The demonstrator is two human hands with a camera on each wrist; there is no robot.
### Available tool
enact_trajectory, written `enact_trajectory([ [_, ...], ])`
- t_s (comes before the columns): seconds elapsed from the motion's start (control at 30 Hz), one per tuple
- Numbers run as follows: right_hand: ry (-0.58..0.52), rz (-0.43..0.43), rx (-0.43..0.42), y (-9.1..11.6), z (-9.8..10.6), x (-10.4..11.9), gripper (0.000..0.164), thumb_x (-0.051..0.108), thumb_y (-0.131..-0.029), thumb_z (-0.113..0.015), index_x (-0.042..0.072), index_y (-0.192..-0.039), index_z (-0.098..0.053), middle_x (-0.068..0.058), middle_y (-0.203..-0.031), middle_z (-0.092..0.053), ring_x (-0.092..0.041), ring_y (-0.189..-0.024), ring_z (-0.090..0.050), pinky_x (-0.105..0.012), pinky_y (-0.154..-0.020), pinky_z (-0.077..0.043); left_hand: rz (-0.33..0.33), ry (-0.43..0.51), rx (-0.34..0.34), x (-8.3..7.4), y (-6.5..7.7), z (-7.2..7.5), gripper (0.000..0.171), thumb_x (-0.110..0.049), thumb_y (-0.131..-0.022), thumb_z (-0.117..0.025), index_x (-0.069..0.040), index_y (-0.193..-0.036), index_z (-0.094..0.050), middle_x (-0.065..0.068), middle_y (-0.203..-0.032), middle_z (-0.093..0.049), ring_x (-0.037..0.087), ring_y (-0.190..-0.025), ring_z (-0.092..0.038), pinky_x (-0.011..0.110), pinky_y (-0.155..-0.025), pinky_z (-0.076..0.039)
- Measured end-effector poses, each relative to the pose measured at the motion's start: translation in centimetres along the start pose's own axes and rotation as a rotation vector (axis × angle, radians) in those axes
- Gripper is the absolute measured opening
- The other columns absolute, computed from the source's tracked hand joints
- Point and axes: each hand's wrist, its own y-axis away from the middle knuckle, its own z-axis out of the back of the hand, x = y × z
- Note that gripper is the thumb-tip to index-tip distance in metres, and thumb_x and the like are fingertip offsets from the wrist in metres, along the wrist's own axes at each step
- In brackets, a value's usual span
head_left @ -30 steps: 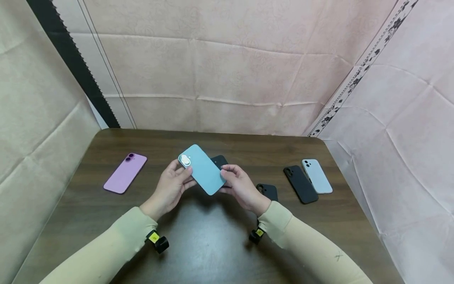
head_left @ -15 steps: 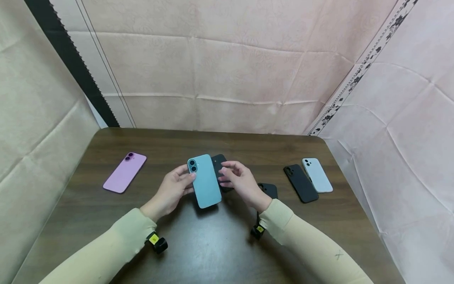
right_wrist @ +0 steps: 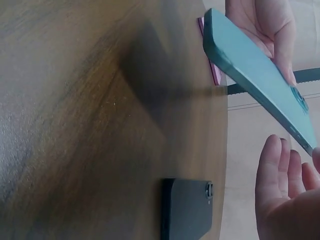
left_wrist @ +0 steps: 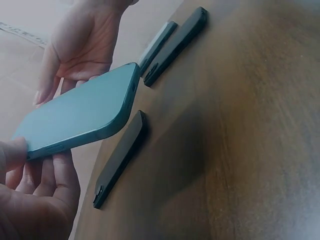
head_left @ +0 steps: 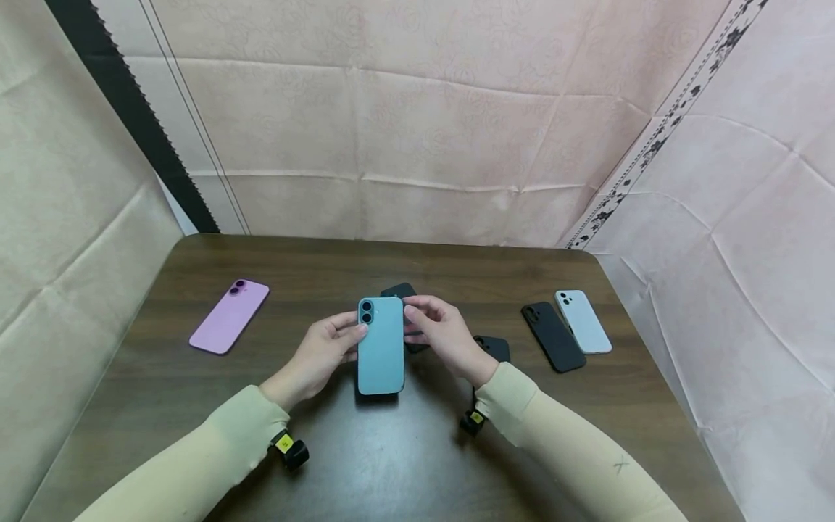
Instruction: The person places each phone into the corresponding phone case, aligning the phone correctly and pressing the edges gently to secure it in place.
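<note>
A teal phone (head_left: 381, 351) is held up above the table, its back with two camera lenses facing me. My left hand (head_left: 324, 351) grips its left edge, thumb on the back beside the lenses and fingers underneath. At the upper right edge is my right hand (head_left: 443, 335), thumb close to the phone; in the right wrist view the right hand's fingers (right_wrist: 270, 172) are fairly straight and apart from it. A black phone (head_left: 399, 290) lies behind, mostly covered by the teal phone and right hand. Another dark phone (head_left: 494, 349) lies partly behind the right wrist.
A purple phone (head_left: 230, 317) lies on the left of the wooden table (head_left: 313, 464). To the right, a black phone (head_left: 553, 337) lies against a white phone (head_left: 583, 322). Pale cloth (head_left: 404, 145) hangs behind the table and at both sides.
The teal phone has turned from a slant to upright and come slightly lower and nearer. My right hand pinched its lower corner, let go, and is now beside its upper right edge.
</note>
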Motion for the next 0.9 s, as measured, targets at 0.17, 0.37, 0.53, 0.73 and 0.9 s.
enact_trajectory([
  [0.17,0.030,0.006,-0.013,-0.1,0.0,0.1,0.037,0.036,-0.095,-0.061,0.016,-0.126,-0.060,-0.013,-0.116,-0.058,-0.030,-0.100,-0.063,-0.043,-0.085,-0.054,0.012,-0.007,0.004,0.2,0.0,-0.3,0.040,-0.029,-0.095,-0.062,-0.012,-0.132,-0.059,0.008,-0.120,-0.066,0.022,-0.105,-0.065,0.040,-0.087,-0.053],
  [0.37,0.047,0.023,-0.019,-0.3,0.0,0.0,0.032,0.035,-0.095,-0.063,0.017,-0.120,-0.063,-0.014,-0.111,-0.060,-0.030,-0.097,-0.063,-0.040,-0.080,-0.056,0.006,-0.002,0.006,0.4,0.1,-0.6,0.041,-0.030,-0.094,-0.064,-0.013,-0.131,-0.059,0.008,-0.118,-0.067,0.023,-0.104,-0.065,0.041,-0.088,-0.053],
  [0.53,0.053,-0.005,-0.026,-0.4,-0.2,-0.1,0.031,0.034,-0.094,-0.063,0.015,-0.118,-0.064,-0.013,-0.108,-0.062,-0.030,-0.095,-0.063,-0.040,-0.079,-0.057,0.015,-0.001,0.005,0.6,0.2,-0.7,0.042,-0.032,-0.093,-0.065,-0.014,-0.131,-0.059,0.007,-0.119,-0.067,0.023,-0.105,-0.065,0.040,-0.087,-0.053],
  [0.73,0.088,-0.035,-0.047,-0.6,-0.1,0.1,0.030,0.036,-0.094,-0.063,0.016,-0.116,-0.064,-0.011,-0.106,-0.063,-0.029,-0.094,-0.062,-0.039,-0.080,-0.056,0.025,-0.006,0.020,0.6,0.4,-0.9,0.045,-0.035,-0.093,-0.064,-0.015,-0.133,-0.056,0.005,-0.124,-0.064,0.022,-0.109,-0.063,0.041,-0.089,-0.052],
  [0.9,0.101,-0.033,-0.057,-0.8,0.2,0.6,0.030,0.036,-0.094,-0.062,0.016,-0.116,-0.065,-0.011,-0.105,-0.064,-0.028,-0.094,-0.062,-0.039,-0.079,-0.056,0.018,0.028,0.100,0.5,0.4,-1.3,0.043,-0.033,-0.097,-0.059,-0.013,-0.135,-0.053,0.008,-0.129,-0.061,0.025,-0.113,-0.060,0.045,-0.092,-0.050],
])
